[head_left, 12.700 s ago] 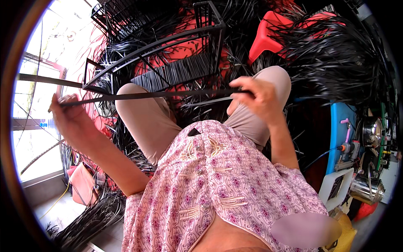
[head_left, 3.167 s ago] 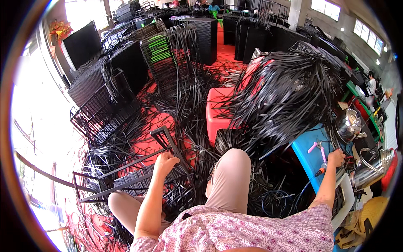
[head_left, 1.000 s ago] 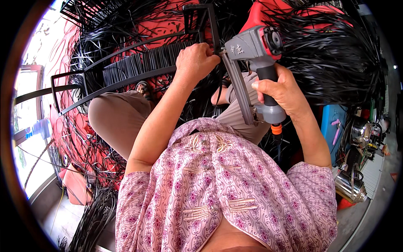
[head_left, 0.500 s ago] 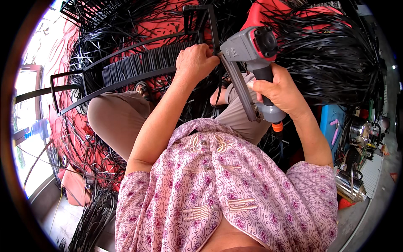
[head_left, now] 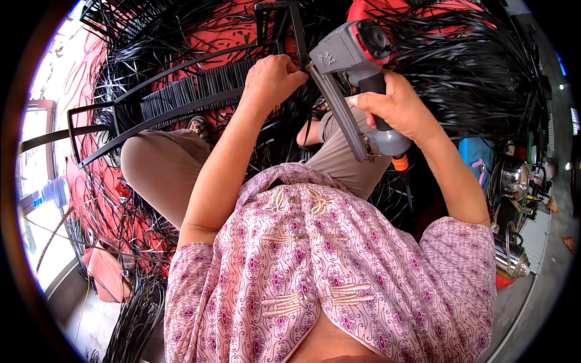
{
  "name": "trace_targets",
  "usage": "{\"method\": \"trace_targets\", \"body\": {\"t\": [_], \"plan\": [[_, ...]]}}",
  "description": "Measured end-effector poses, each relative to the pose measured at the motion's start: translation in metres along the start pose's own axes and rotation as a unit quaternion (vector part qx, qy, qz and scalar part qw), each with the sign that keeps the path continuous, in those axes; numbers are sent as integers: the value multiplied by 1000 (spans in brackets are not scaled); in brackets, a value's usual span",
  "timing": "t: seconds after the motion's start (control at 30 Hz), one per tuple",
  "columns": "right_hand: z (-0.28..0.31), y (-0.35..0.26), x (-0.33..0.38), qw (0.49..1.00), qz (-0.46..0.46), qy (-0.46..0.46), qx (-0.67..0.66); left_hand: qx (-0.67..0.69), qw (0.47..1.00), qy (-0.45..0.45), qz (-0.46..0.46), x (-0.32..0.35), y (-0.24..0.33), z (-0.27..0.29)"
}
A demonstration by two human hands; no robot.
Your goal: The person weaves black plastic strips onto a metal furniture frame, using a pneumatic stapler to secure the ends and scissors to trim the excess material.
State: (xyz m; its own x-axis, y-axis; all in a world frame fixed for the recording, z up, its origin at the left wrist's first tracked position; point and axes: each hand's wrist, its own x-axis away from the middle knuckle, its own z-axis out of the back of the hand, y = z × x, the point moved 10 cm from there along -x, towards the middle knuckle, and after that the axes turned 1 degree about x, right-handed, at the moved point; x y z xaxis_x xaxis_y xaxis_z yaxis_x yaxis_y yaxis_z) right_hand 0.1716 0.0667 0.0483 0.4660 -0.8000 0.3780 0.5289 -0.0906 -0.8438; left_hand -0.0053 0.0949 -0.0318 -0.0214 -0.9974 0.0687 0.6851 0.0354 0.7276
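In my right hand [head_left: 402,109] is a grey, black and red air staple gun [head_left: 344,49], my fingers wrapped round its black grip. Its nose end touches or nearly touches the corner of a black frame [head_left: 295,27], just right of my left hand [head_left: 269,78]. The fingers of that hand curl closed over the frame's near rail at this corner; what lies under the fingertips is hidden. Black strips [head_left: 192,91] run close together between the frame's long rails. From the gun's base an orange fitting [head_left: 400,162] leads to a dark hose.
Loose black strips [head_left: 478,72] form a big heap at the right, with more over the red sheet [head_left: 75,199] at the left. My bent knees [head_left: 160,163] flank the work. A blue object [head_left: 470,158] and metal flasks [head_left: 511,257] stand at the right.
The frame, both hands and the staple gun appear slightly higher and further left in view. Both grips look unchanged, and the gun's nose stays by the frame corner.
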Motion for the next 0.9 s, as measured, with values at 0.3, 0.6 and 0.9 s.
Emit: {"method": "trace_targets", "body": {"t": [0.3, 0.6, 0.9], "plan": [[88, 44, 96, 918, -26, 242, -312, 72, 995, -63, -41, -2, -6, -4], [243, 179, 278, 787, 12, 573, -228, 10, 1000, 18, -16, -11, -3, -4], [342, 357, 374, 691, -290, 654, 98, -5, 1000, -9, 0, -15, 6, 6]]}}
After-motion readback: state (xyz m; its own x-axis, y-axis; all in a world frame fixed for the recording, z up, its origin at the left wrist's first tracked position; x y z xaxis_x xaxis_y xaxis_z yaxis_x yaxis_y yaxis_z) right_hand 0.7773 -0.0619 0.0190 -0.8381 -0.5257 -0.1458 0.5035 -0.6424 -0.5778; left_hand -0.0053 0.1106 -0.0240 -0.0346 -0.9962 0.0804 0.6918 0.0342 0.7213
